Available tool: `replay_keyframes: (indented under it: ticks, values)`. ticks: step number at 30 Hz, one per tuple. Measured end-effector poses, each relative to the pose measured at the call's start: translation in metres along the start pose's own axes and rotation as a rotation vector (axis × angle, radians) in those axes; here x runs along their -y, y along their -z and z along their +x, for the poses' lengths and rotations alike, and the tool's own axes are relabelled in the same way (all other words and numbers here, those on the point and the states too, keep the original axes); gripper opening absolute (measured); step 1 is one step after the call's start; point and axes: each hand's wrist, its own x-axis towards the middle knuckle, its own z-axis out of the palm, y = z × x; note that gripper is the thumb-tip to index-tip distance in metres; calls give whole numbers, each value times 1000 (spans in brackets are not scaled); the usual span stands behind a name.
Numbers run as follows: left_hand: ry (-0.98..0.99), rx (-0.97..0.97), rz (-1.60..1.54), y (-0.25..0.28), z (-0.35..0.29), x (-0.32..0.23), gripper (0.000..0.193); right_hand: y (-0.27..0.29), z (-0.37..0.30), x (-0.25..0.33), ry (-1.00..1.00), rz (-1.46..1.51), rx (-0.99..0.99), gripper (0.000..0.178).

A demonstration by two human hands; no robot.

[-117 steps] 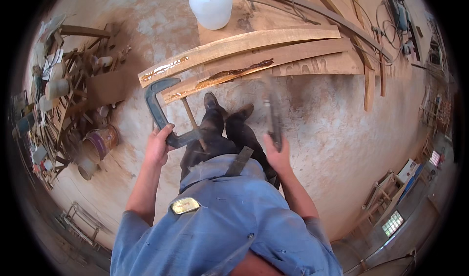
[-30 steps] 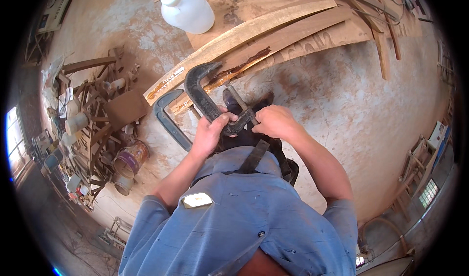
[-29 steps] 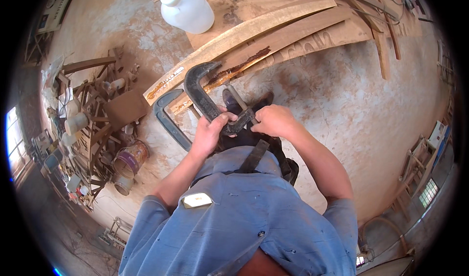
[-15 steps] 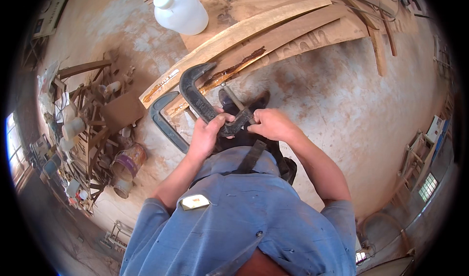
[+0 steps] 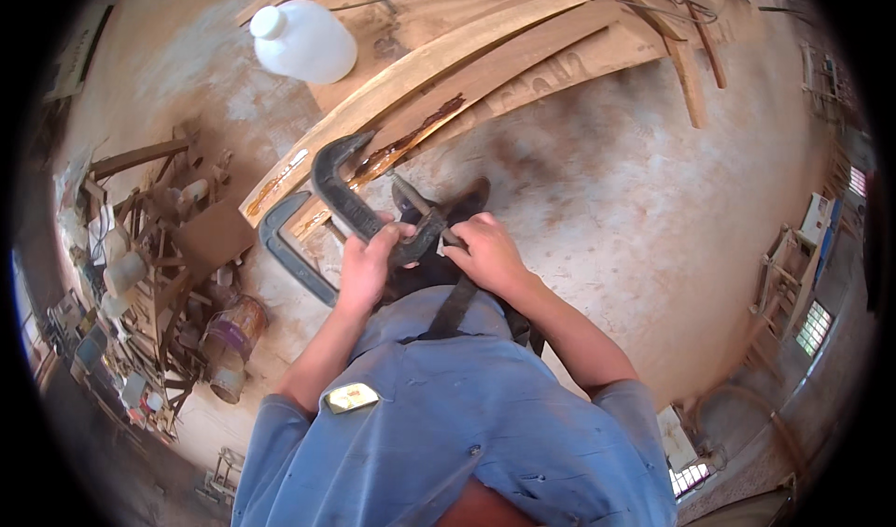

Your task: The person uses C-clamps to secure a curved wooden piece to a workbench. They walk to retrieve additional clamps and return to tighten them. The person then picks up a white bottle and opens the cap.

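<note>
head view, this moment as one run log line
left hand: holds black clamp | right hand: grips its screw | second clamp: farther left | white jug: capped

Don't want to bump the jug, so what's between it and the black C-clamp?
In the head view, brown sheet and the upper curved wooden board lie between jug and C-clamp.

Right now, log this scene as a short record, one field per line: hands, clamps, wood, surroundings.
Left hand: left hand grips the frame of the black C-clamp
Right hand: right hand holds the near end of that clamp's screw
Second clamp: blue-grey C-clamp, left of the black one
Wood: curved boards, with glossy amber-brown patches
Beyond the boards: white jug, capped
Left side: bucket
</note>
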Motion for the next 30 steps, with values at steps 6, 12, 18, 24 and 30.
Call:
replay_keyframes:
  ticks: [6, 12, 18, 24, 30]
  values:
    - [4, -10, 2, 0, 1, -1, 22, 2, -9, 9, 159, -72, -65, 44]
    - [14, -41, 80, -7, -4, -10, 17, -14, -15, -8, 181, -144, -62, 39]
    - [18, -58, 89, -8, -5, -15, 17, -9, -11, -1, 204, -160, -61, 29]
    - [0, -57, 96, -10, -3, -9, 18, -19, -8, -4, 214, -234, -159, 30]
    - [-20, -44, 70, -6, -1, -2, 21, -22, -4, -11, 288, -210, -182, 31]
